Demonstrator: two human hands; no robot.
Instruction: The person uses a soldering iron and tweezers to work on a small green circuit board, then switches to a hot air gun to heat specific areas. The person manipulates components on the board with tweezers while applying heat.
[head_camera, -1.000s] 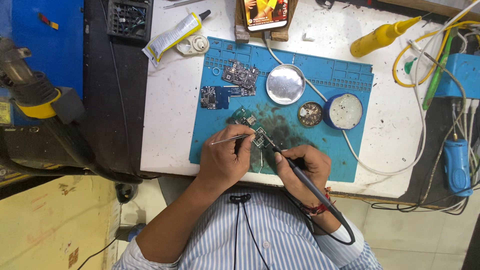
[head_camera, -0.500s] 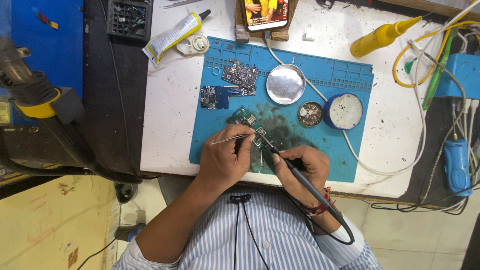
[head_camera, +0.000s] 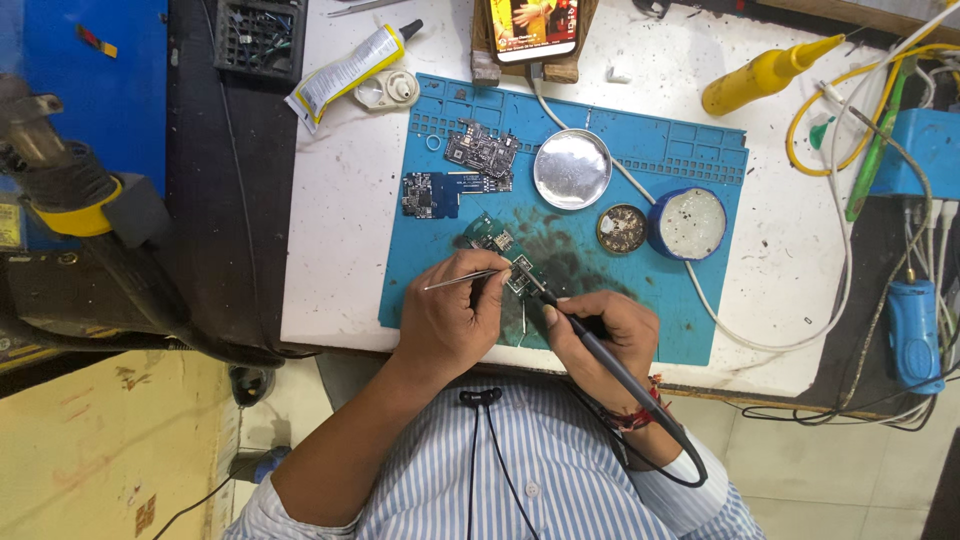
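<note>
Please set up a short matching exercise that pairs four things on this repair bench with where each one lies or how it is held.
Things:
1. tweezers
2. soldering iron
3. yellow squeeze bottle
4. round metal dish

Places:
A. lying on the white table beyond the blue mat's far right corner
B. held in the right hand
C. resting on the blue mat
D. held in the left hand

Pairs: 1-D, 2-B, 3-A, 4-C

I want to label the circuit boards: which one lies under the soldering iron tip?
The small green board nearest the person; the other boards lie farther up the blue mat, untouched.
</note>
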